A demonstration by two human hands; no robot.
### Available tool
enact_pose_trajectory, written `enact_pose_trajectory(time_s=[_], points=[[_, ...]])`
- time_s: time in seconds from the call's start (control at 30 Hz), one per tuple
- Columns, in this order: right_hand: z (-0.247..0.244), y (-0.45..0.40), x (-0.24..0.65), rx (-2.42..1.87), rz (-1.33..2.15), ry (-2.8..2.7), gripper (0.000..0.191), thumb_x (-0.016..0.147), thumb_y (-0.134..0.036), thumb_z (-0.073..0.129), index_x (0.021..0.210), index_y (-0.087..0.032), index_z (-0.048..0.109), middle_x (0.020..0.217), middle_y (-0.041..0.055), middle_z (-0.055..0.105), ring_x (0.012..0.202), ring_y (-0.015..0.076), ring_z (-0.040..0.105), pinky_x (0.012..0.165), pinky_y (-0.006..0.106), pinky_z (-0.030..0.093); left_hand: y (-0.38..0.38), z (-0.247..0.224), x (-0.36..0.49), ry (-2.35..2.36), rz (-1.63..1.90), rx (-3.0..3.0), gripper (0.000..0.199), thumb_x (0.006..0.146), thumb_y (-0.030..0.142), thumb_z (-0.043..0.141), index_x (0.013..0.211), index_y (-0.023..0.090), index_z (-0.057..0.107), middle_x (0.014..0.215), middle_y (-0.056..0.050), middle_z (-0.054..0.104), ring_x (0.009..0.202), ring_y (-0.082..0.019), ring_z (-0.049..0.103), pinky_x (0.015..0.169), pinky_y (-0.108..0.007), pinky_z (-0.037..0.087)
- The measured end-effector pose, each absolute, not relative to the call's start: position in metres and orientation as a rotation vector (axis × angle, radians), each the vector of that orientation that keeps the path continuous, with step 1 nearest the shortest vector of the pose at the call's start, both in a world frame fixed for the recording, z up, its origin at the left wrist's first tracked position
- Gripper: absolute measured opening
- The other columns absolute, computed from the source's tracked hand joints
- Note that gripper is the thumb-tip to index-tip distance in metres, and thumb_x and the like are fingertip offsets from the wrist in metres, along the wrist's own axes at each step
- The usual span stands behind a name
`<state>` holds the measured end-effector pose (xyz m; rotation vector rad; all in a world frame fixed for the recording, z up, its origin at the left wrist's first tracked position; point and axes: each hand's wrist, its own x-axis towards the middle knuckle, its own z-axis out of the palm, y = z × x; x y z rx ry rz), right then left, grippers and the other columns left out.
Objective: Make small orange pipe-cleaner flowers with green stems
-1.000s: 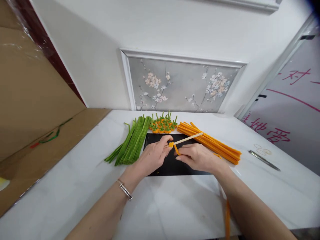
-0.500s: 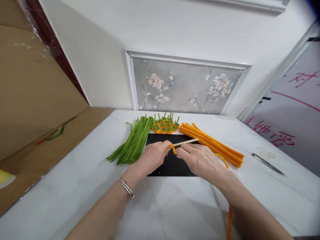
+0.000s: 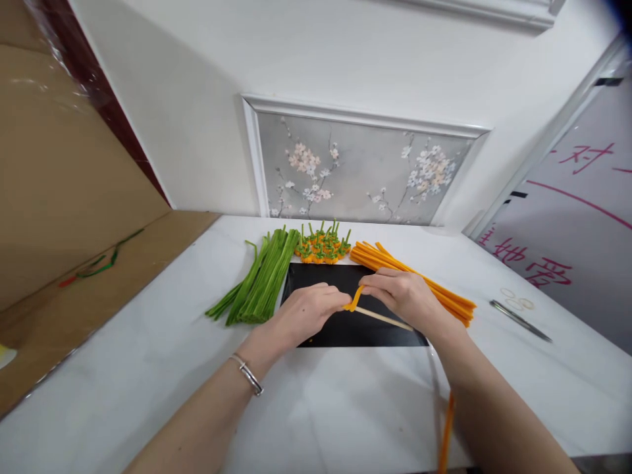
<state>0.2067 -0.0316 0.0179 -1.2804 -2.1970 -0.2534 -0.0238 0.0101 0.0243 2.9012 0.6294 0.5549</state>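
Observation:
My left hand (image 3: 306, 313) pinches the end of a thin wooden stick (image 3: 385, 318) where an orange pipe cleaner (image 3: 357, 296) bends around it. Fingers of my right hand (image 3: 407, 296) are closed on the same pipe cleaner, pulling it up and to the right of the stick. The stick slants down to the right, its far end below my right hand. An orange strand also hangs below my right wrist. Under both hands lies a black mat (image 3: 316, 275).
Green pipe cleaners (image 3: 266, 283) lie bundled left of the mat, orange pipe cleaners (image 3: 375, 257) to its right. Small orange pieces with green stems (image 3: 323, 249) cluster behind it. Slim metal tweezers (image 3: 521, 321) and thin rings (image 3: 516, 299) rest on the white table (image 3: 296, 408) at right.
My right hand has moved up and right, drawing the pipe cleaner away from the stick. The stick has swung from slanting upward to slanting downward on its right side.

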Motion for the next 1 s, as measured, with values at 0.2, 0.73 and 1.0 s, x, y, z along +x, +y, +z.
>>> enact_pose_trajectory(time_s=[0.2, 0.73, 1.0], points=[[0.020, -0.028, 0.208, -1.257, 0.091, -2.229, 0.025, 0.096, -0.034, 0.048, 0.099, -0.021, 0.069, 0.089, 0.0037, 0.070, 0.078, 0.0154, 0.066, 0.073, 0.026, 0.050, 0.010, 0.023, -0.024, 0.552, 0.629, 2.793, 0.026, 0.094, 0.013, 0.040, 0.101, 0.021, 0.063, 0.087, -0.003, 0.065, 0.083, -0.016, 0.057, 0.072, -0.025, 0.043], [0.024, -0.045, 0.178, -1.230, -0.075, -2.474, 0.025, 0.097, -0.028, 0.046, 0.076, -0.019, 0.058, 0.069, -0.0004, 0.060, 0.058, 0.0121, 0.051, 0.054, 0.026, 0.029, 0.018, 0.025, -0.032, 0.924, 0.841, 2.469, 0.036, 0.090, 0.013, 0.039, 0.116, 0.023, 0.063, 0.085, 0.001, 0.067, 0.077, -0.013, 0.061, 0.074, -0.023, 0.045], [0.026, -0.049, 0.173, -1.240, -0.357, -2.456, 0.028, 0.098, -0.026, 0.045, 0.076, -0.017, 0.059, 0.067, -0.0006, 0.055, 0.052, 0.0098, 0.043, 0.049, 0.029, 0.017, 0.015, 0.027, -0.032, 1.034, 0.667, 2.598, 0.026, 0.090, 0.015, 0.042, 0.100, 0.024, 0.064, 0.082, 0.001, 0.067, 0.072, -0.014, 0.061, 0.065, -0.023, 0.040]])
